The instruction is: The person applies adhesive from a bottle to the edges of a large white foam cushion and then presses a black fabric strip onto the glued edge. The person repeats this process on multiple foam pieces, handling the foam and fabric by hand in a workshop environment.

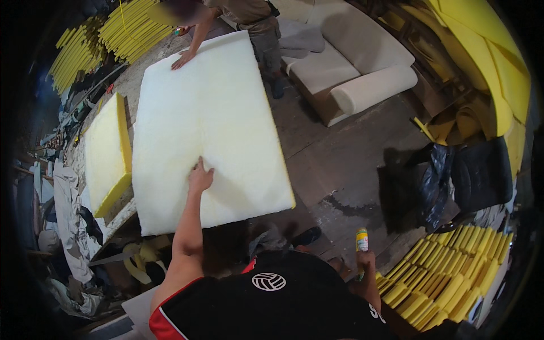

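Observation:
A large white sheet of fibre batting (238,113) lies over a yellow foam slab whose edge shows at the right side. My left hand (200,177) rests on the batting's near half, index finger stretched forward and thumb out to the side, holding nothing. To the right, away from the sheet, my right hand (365,262) is wrapped round a spray can (362,240) with a yellow, white and green label. At the far end, a co-worker's hand (183,59) lies flat on the batting. The co-worker's other hand is mostly hidden near a small green and orange object.
A yellow foam block with a white top (107,153) stands left of the sheet. A beige sofa (351,62) is at the back right. Stacked yellow foam strips (447,272) lie at the lower right, beneath a black plastic-covered item (481,175). More strips (133,28) lie far left.

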A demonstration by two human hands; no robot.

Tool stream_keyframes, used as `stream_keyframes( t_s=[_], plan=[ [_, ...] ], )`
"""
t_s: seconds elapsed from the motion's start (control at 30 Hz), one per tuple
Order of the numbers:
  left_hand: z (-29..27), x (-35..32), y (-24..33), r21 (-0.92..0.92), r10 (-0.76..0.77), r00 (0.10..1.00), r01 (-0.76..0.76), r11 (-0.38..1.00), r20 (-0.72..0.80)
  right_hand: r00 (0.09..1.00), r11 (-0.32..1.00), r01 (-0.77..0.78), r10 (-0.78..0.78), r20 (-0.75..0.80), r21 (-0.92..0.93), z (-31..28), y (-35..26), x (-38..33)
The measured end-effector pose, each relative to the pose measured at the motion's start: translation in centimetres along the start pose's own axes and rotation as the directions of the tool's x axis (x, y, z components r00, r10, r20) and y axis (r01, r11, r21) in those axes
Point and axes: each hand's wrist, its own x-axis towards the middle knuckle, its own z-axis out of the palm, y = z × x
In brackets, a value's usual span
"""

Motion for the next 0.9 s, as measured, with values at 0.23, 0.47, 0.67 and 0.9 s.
stream_keyframes(
  t_s=[0.23,0.47,0.67,0.9],
  plan=[
    [-0.7,3.1,2.0,0.279,-0.150,0.980,0.108,0.954,0.134,0.997,0.998,-0.005,0.000,-0.082,-0.063,-13.5,-8.6,10.2],
    [-8.2,13.9,8.4,0.450,-0.271,0.941,0.156,0.879,0.203,0.971,0.986,0.045,-0.006,0.239,-0.159,-16.7,-10.7,16.2],
    [-10.6,34.2,20.7,-0.010,0.181,0.891,-0.204,0.979,-0.416,0.801,0.798,-0.119,0.429,0.418,-0.591,-15.6,-6.7,31.6],
    [-13.8,57.5,23.4,-0.091,0.118,0.813,-0.205,0.974,-0.571,0.956,0.934,-0.112,0.195,0.221,-0.340,-25.3,-24.4,35.7]
  ],
)
